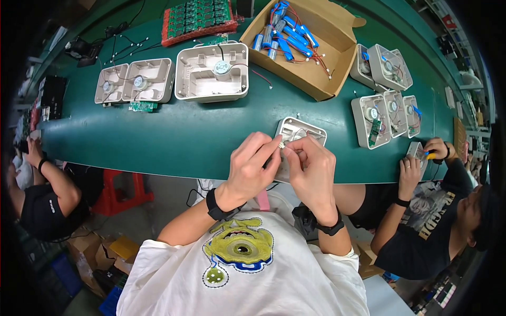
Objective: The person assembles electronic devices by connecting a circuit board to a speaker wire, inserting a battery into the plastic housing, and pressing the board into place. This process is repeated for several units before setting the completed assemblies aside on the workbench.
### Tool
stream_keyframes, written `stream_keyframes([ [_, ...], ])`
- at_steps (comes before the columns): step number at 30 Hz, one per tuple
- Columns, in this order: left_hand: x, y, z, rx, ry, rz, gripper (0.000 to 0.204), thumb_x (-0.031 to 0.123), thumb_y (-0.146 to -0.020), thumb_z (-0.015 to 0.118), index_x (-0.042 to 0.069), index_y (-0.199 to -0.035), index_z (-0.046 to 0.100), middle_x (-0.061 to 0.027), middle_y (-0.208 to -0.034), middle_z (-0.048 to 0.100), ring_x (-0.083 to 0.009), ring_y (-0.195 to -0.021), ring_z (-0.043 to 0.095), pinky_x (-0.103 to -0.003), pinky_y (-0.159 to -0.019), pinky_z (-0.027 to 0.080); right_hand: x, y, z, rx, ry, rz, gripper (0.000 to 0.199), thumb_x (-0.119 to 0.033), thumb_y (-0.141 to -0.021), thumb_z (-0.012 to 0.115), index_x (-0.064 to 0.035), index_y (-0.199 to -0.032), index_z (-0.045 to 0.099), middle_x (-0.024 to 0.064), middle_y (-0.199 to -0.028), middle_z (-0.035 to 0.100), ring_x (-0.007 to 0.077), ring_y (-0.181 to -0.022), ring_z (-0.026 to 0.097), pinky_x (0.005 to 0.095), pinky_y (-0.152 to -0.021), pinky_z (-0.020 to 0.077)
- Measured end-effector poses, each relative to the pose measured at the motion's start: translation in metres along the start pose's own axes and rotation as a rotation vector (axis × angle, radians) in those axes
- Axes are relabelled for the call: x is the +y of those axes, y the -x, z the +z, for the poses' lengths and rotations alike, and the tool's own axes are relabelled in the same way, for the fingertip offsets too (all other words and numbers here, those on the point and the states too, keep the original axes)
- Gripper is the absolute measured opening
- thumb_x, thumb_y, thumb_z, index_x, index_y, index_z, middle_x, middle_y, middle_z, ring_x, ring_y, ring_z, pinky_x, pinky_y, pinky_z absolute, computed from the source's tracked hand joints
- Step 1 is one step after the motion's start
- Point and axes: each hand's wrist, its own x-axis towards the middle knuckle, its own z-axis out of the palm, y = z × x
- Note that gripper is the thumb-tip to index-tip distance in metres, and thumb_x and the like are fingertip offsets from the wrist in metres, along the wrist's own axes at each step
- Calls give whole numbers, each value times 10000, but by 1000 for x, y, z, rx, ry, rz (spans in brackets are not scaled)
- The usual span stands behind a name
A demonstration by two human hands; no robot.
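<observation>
Small whitish connector-like piece (281, 145), probably of moulded plastic, at the fingertips of both hands over an off-white, rectangular, open plastic housing (288, 126). The piece is likely very light and stiff, smooth enough to slip, and fragile at any fine contacts or leads; it is best taken by its opposite side faces, with light fingertip pressure. The housing is judged light and rigid, best steadied by its outer walls. In appearance, the piece is pale and blocky, its finer detail too small to tell. The housing has rounded corners and a raised rim; a rounded grey part inside is largely hidden by the fingers.

Left hand (252, 162): thumb and index finger brought together at the piece. Right hand (311, 163): thumb and index finger likewise pinching at it, other fingers curled over the housing. How the grip is shared cannot be told.

The housing lies at the near edge of the green desk (211, 142). Beyond it stands an open brown cardboard box (284, 72) with blue cylindrical wired cells (298, 46); farther left, green circuit boards (197, 18) rest on red wrapping (179, 40).
</observation>
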Motion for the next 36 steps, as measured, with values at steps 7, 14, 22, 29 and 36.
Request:
stream_keyframes([
  [7,1,1,-3,-61,-6,48,273,-117,-773,772,-65,-1040,755,-134,-862,628,-312,-735,640,-398,-634,541,4,3,-2,-28,14,-20,36,23,-886,733,26,-885,697,142,-754,652,240,-574,614,364,-556,464],
  [14,0,6,0,-81,-23,21,294,-123,-780,779,-58,-1067,766,-119,-861,635,-256,-696,637,-357,-617,533,8,5,2,22,21,-50,26,28,-882,714,22,-901,698,183,-806,688,364,-671,664,436,-615,515],
  [22,-6,-5,-1,-54,11,-2,308,-120,-821,776,-12,-1109,786,-73,-904,629,-136,-662,604,-275,-579,497,6,3,-13,18,-1,-105,121,16,-891,733,-2,-1007,704,148,-840,703,312,-645,668,411,-592,509],
  [29,10,-19,-14,-189,0,-154,295,-103,-837,769,-3,-1115,780,-74,-898,607,-136,-664,611,-274,-584,510,28,13,-41,41,-74,-92,257,54,-882,756,-22,-1121,701,102,-955,720,151,-626,654,310,-563,493],
  [36,16,-29,-11,-229,50,-311,252,-64,-850,795,-5,-1093,776,-66,-848,608,-120,-652,606,-264,-569,501,37,4,-33,223,-219,-96,333,112,-868,735,-10,-1174,684,134,-1207,710,144,-713,677,276,-621,531],
])
